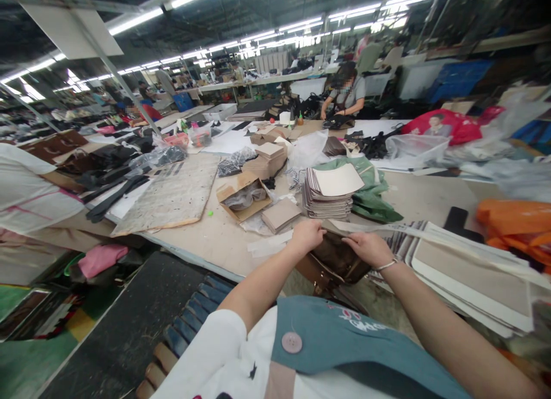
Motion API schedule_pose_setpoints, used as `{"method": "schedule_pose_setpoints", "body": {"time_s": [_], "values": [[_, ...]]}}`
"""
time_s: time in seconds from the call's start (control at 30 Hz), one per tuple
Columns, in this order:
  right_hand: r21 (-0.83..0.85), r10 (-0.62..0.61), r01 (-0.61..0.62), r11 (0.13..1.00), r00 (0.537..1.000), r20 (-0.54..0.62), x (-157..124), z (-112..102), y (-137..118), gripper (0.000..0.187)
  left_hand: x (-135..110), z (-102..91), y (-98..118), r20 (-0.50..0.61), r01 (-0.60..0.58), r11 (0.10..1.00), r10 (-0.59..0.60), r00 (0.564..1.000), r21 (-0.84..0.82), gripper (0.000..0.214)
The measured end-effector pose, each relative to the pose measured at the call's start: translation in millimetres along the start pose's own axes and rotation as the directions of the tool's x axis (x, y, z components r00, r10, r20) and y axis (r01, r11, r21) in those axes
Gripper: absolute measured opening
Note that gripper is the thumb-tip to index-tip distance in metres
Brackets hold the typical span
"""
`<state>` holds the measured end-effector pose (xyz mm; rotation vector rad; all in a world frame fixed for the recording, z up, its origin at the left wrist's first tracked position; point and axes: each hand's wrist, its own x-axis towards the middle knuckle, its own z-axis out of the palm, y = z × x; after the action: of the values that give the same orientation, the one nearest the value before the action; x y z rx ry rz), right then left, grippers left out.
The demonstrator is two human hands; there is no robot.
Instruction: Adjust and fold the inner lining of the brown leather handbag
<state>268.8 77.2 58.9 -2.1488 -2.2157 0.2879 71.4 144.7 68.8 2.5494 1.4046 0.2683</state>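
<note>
Both my hands rest on a dark brown bag (338, 260) with gold trim at the near edge of the work table (215, 238). My left hand (306, 235) is closed on its upper left edge. My right hand (369, 247), with a bracelet on the wrist, grips the upper right edge with curled fingers. Just beyond the bag stands a stack of grey card pieces (329, 192), and a smaller card stack (280, 214) lies to its left.
An open cardboard box (243, 197) sits left of the stacks, a worn board (172, 195) further left. Large white sheets (469, 272) and an orange bag (516, 227) lie at right. A person (346, 95) works across the table; another sleeve (26, 186) shows at left.
</note>
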Motion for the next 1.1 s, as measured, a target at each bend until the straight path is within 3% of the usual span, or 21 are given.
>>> {"method": "schedule_pose_setpoints", "body": {"time_s": [0.17, 0.37, 0.6, 0.73, 0.87, 0.97, 1.03, 1.1], "values": [[-0.012, 0.013, -0.012, 1.000, 1.000, 0.017, -3.8, -1.2, -0.3, 0.046, -1.3, -2.6, 0.5, 0.015, -0.054, 0.998, 0.054, 0.998, -0.017, 0.026], [0.036, -0.024, 0.023, 0.999, 0.999, 0.024, 0.0, 1.7, 2.3, 0.046, 1.9, -0.4, 4.0, 0.017, 0.030, 1.000, -0.030, 0.999, 0.002, 0.029], [0.090, -0.051, 0.044, 0.995, 0.995, 0.080, 2.3, -4.8, -6.3, 0.052, 4.3, 4.7, 2.0, -0.027, 0.045, 0.999, -0.045, 0.999, -0.004, 0.026], [0.007, -0.074, 0.074, 0.997, 0.997, 0.032, 11.1, -7.8, -19.0, 0.047, 2.4, 4.3, 1.5, -0.041, 0.050, 0.999, -0.051, 0.998, -0.021, 0.025], [-0.048, -0.031, 0.032, 0.998, 0.999, 0.035, 21.2, -6.0, -25.4, 0.047, 2.9, 5.4, -4.5, -0.052, 0.006, 0.994, -0.012, 0.999, -0.112, 0.024], [-0.057, -0.033, 0.035, 0.998, 0.999, 0.028, 21.8, -5.2, -26.6, 0.045, 3.0, 3.4, -13.0, -0.134, -0.090, 0.956, 0.054, 0.990, -0.279, 0.020], [-0.054, -0.029, 0.030, 0.998, 0.999, 0.023, 19.0, -5.2, -26.2, 0.045, -1.6, -2.4, -15.7, -0.208, -0.168, 0.921, 0.098, 0.973, -0.352, 0.037], [-0.045, -0.009, 0.010, 0.999, 1.000, 0.015, 15.5, -5.5, -24.2, 0.045, -12.6, -11.0, -12.9, -0.228, -0.207, 0.923, 0.137, 0.964, -0.325, 0.060]]}}
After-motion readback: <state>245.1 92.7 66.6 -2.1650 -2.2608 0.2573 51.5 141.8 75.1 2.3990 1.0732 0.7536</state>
